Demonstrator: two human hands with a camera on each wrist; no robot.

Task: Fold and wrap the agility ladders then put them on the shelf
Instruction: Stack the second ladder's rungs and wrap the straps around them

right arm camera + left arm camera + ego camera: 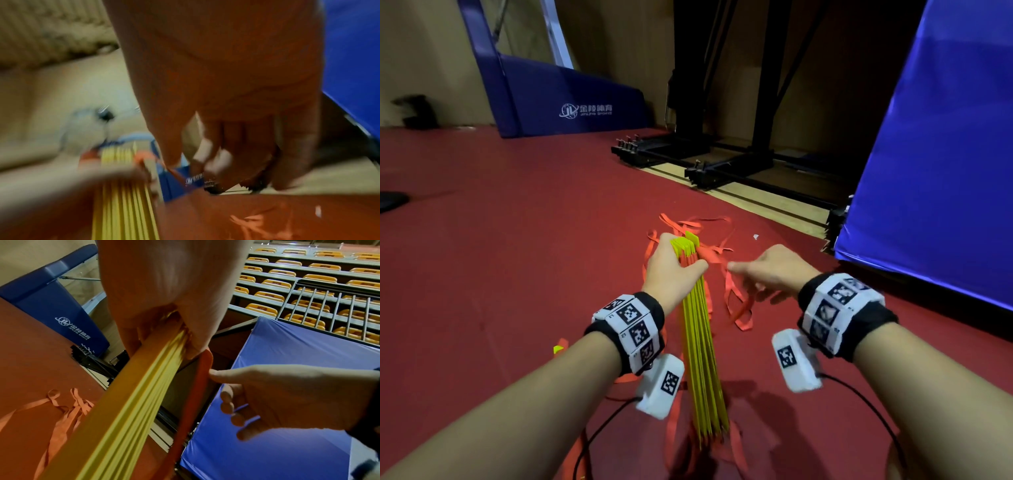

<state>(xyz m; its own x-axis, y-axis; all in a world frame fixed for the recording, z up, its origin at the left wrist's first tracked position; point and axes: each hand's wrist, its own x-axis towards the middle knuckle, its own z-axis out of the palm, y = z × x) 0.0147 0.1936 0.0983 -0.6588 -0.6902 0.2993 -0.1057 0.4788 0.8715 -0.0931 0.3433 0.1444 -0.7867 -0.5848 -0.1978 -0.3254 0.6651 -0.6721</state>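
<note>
Yellow rungs point(700, 329) sit bunched in your left hand point(671, 270); grip them firmly. Your right hand point(770, 270), fingers loosely curled and empty, should gather the orange straps point(736, 301) without tangling.

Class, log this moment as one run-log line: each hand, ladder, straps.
left hand: grips yellow rungs | right hand: beside bundle, grip unclear | orange straps: loose on red floor

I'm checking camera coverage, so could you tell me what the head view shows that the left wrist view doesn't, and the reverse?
Only the head view shows both wristbands and the full length of the rungs. Only the left wrist view shows the tiered yellow seats and a metal railing. Both show the left hand gripping the rungs, the right hand beside them, orange straps, red floor and blue mats.
</note>
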